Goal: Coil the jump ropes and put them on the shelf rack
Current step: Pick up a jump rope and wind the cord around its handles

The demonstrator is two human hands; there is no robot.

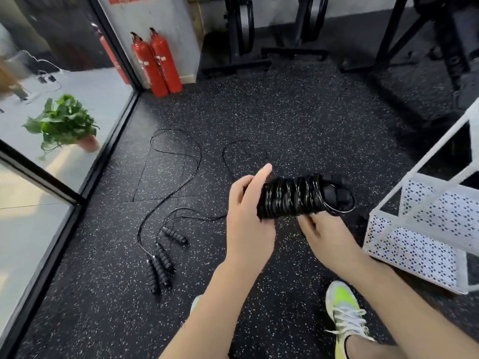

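A gym floor of black rubber flecked with white fills the view, with a glass wall along the left side and dark exercise machines at the back. Two red fire extinguishers stand in the corner by the glass, and a potted green plant sits beyond the pane. A white perforated shelf rack stands at the right edge.

The left hand grips one end of a coiled jump rope, its fingers curled round the bundle with the thumb lying along the top. The cord is wrapped in tight turns round the black handles, and a last loop hangs free at the far end. The right hand holds the bundle from below, its fingers curled up against the underside. The bundle is in the air, just beside the rack.

On the floor to the left lie loose jump ropes, their cords trailing in wide loops and their ribbed black handles clustered together. A neon-yellow sneaker shows at the bottom.
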